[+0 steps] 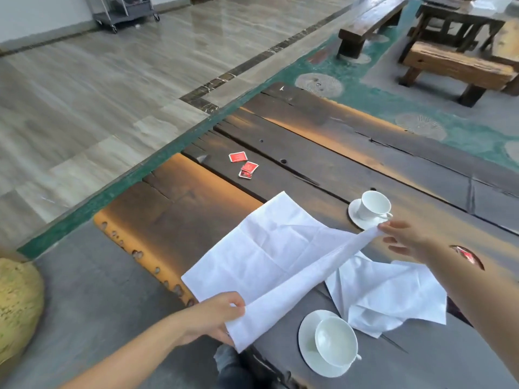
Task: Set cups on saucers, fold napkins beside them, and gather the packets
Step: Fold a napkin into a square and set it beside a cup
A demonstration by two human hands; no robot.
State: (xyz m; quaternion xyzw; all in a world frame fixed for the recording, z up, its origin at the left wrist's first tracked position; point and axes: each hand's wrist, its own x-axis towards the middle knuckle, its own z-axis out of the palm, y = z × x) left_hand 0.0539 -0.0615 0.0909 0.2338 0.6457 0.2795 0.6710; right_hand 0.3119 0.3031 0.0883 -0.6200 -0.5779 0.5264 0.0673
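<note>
A large white napkin (269, 248) lies spread on the dark wooden table (351, 153), one edge lifted. My left hand (216, 318) pinches its near corner and my right hand (404, 240) pinches its far corner, stretching that edge taut between them. A second white napkin (393, 296) lies crumpled to the right. One white cup (375, 204) stands on a saucer (356, 217) just beyond my right hand. Another cup (335, 341) sits on a saucer (307, 341) near the table's front edge. Red packets (243, 164) lie scattered farther back on the table.
A red packet (467, 255) shows in a hole in the table past my right forearm. A yellow-green cushion (16, 307) lies on the floor at left. Wooden benches (455, 66) stand at the back right, a wheeled cart (126, 12) at the back left.
</note>
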